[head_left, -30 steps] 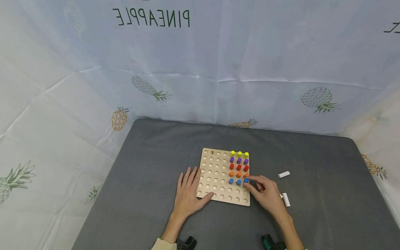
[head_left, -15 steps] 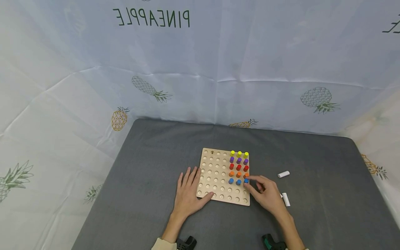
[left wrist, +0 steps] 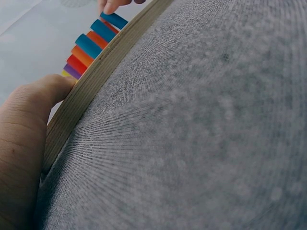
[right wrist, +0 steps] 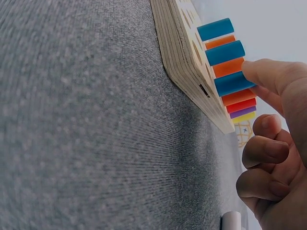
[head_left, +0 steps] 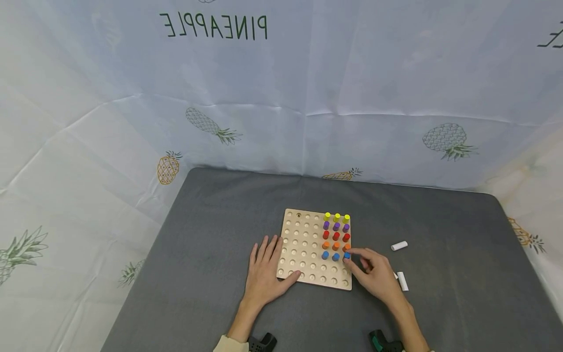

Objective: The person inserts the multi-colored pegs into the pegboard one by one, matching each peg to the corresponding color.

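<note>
A square wooden pegboard (head_left: 310, 248) lies on the dark grey cloth. Its right side carries short rows of yellow, purple, red, orange and blue pegs, all upright. My right hand (head_left: 375, 275) is at the board's right edge, thumb and index finger pinching the end blue peg (right wrist: 232, 84) near its top. That peg stands in its hole, level with the other blue pegs (right wrist: 225, 52); the other fingers of this hand are curled in. My left hand (head_left: 266, 275) rests with spread fingers along the board's left edge, thumb over the front edge.
Right of the board lie white pegs: one farther back (head_left: 399, 245), one (head_left: 402, 281) beside my right hand, and another partly hidden by that hand. Most holes left of the coloured pegs are bare. A pineapple-print curtain (head_left: 264, 142) hangs behind the table.
</note>
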`<state>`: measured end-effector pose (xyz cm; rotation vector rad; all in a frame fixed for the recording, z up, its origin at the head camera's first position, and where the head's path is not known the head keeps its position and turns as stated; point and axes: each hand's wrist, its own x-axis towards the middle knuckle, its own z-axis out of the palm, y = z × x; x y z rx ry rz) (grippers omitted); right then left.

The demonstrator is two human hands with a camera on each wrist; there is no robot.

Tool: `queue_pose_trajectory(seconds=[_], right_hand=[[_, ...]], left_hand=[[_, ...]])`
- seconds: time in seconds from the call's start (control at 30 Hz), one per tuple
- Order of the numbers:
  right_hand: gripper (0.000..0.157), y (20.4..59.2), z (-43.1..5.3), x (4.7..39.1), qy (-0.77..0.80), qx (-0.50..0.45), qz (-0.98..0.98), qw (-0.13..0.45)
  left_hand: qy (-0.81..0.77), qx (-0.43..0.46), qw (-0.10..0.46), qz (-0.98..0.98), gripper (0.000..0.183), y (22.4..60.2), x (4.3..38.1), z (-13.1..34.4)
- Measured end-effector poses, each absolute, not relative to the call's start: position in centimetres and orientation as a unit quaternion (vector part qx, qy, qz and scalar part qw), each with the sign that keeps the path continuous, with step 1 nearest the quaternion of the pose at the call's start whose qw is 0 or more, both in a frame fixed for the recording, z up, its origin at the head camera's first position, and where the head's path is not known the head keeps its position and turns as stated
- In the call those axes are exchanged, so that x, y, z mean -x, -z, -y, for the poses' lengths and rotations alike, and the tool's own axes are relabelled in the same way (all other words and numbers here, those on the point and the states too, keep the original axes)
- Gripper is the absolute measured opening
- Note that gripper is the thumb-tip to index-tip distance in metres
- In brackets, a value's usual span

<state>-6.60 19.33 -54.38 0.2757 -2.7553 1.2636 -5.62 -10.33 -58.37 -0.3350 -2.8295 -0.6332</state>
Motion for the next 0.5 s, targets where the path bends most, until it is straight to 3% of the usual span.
queue_pose_trajectory(seconds=[0.5], right_hand=[[0.017, 54.4, -19.55, 6.52, -0.395, -0.099, 0.912, 0.04]], left_hand=[[0.216, 0.113, 0.111, 0.963, 0.097, 58.31, 5.65, 10.35]])
